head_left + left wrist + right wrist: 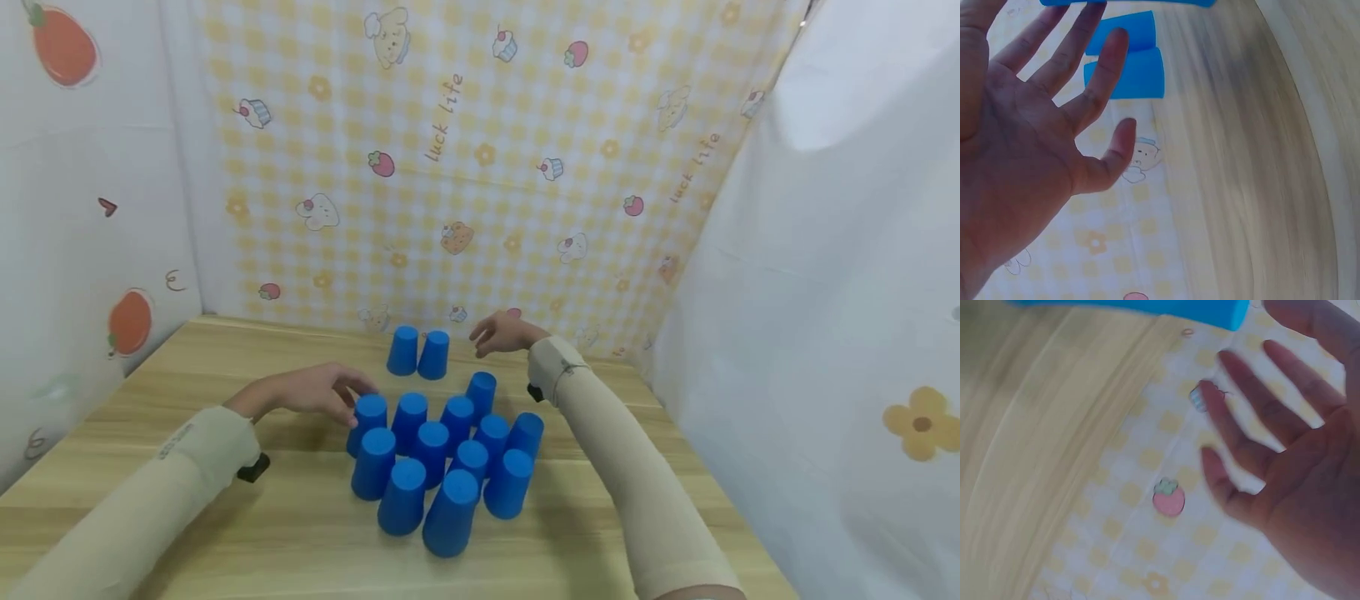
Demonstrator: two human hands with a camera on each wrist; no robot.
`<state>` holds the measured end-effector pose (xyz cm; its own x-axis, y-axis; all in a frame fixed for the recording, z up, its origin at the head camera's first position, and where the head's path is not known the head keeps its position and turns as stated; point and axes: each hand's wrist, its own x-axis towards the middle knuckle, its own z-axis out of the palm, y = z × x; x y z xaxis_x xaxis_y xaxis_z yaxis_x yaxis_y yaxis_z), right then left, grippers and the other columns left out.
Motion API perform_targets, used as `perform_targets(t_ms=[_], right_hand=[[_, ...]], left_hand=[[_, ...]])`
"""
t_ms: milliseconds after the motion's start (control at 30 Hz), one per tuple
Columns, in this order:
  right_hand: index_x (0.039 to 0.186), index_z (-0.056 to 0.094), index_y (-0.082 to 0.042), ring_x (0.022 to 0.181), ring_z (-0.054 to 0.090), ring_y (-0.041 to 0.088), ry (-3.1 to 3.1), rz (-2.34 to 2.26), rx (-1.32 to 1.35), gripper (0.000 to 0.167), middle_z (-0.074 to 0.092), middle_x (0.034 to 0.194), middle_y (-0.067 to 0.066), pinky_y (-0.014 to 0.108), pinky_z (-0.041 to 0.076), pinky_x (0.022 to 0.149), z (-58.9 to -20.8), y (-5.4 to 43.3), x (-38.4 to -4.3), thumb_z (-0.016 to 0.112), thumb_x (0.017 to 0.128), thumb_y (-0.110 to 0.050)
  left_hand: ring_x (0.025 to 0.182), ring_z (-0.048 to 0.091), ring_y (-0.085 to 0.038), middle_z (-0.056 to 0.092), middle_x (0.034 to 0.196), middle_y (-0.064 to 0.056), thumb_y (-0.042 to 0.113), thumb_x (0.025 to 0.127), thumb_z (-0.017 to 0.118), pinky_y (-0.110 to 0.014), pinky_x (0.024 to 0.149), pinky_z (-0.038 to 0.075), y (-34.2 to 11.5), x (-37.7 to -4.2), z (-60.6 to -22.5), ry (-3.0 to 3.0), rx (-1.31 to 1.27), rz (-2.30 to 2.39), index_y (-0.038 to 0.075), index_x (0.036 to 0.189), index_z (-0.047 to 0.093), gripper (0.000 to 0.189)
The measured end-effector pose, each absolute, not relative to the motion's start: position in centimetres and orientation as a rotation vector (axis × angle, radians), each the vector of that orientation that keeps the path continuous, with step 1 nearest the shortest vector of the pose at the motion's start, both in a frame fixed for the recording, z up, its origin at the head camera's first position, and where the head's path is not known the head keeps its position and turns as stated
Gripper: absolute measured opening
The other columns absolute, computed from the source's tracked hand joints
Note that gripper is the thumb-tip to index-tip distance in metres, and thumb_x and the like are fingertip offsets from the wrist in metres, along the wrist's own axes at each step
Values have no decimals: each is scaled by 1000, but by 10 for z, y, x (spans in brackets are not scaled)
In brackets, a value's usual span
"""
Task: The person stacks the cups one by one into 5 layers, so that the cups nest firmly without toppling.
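Observation:
Several blue plastic cups stand upside down in a tight cluster on the wooden table. My left hand (318,390) is at the cluster's leftmost cup (366,429), thumb and fingers spread around its upper part. In the left wrist view the fingers are loosely extended, with fingertips close to a blue cup (1129,2) at the top edge. My right hand (504,333) hovers farther back, its fingers relaxed and holding nothing. Nearest to it are two more upturned cups, one at the left (403,350) and one beside it (433,356), and the cluster's rear cup (481,393).
A yellow checked cloth (480,200) with printed cartoons hangs behind the wooden table (247,517). White sheets enclose the left side (82,208) and the right side (810,275). The forearms in pale sleeves reach past both sides of the cluster.

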<state>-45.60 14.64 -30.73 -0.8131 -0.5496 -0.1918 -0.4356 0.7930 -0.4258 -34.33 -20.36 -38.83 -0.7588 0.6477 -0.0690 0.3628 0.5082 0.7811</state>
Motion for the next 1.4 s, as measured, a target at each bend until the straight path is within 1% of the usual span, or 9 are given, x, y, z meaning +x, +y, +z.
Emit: perform_targets(t_ms=[100,333,533,633,767,867,1100,1267,1400], right_hand=[[127,64,-8,108,67,22,2631,-534,-785,37,70,118,10,41,51,97,-307,159,-448,70,90,-12],[131,62,-13,114,63,23,2530,-500,-766,49,68,122,6,44,49,99,-319,173,-436,78,86,-22],[135,59,-11,118,61,27,2499,-506,-768,60,66,126,8,46,48,101,-330,174,-435,83,81,-22],[133,61,-10,119,60,29,2516,-510,-780,58,66,125,8,46,48,100,-335,175,-436,83,80,-20],[126,66,-14,118,60,27,2525,-525,-800,47,68,121,3,40,51,96,-341,177,-436,82,82,-19],[123,68,-14,117,60,27,2515,-565,-829,41,69,118,1,37,53,94,-344,180,-437,81,84,-18],[121,69,-12,111,64,21,2597,-634,-873,40,70,115,1,35,54,91,-340,186,-446,80,84,-22],[124,67,-10,106,65,20,2717,-700,-742,43,69,116,7,37,54,90,-334,181,-457,78,86,-25],[131,61,-4,105,66,26,2784,-769,-584,50,66,122,15,40,54,90,-332,170,-459,76,88,-26]], left_hand=[[117,57,-32,60,132,-12,28,85,79,-53,93,51,-200,-342,-388,2413,831,1107,9,134,58,57],[116,57,-29,62,127,-6,25,84,80,-53,94,50,-194,-340,-387,2425,797,1091,12,131,60,53],[117,56,-30,62,127,-5,25,82,81,-54,95,49,-195,-339,-384,2467,769,1045,12,130,60,54],[115,57,-28,63,122,-2,26,82,81,-54,95,49,-195,-340,-385,2493,766,1041,12,127,61,52],[111,58,-26,65,118,-1,27,83,81,-52,93,50,-194,-341,-388,2500,775,1069,11,126,62,50],[109,59,-25,65,118,-2,28,85,79,-50,90,51,-195,-344,-389,2521,774,1096,11,126,62,48],[104,61,-24,64,121,-6,30,87,77,-43,84,54,-196,-353,-393,2619,819,1141,11,126,62,46],[96,62,-22,62,124,-11,32,88,76,-39,79,55,-193,-358,-397,2715,748,1195,10,129,60,48],[98,64,-27,61,126,-19,30,90,74,-40,79,57,-189,-361,-401,2793,682,1269,5,131,58,51]])
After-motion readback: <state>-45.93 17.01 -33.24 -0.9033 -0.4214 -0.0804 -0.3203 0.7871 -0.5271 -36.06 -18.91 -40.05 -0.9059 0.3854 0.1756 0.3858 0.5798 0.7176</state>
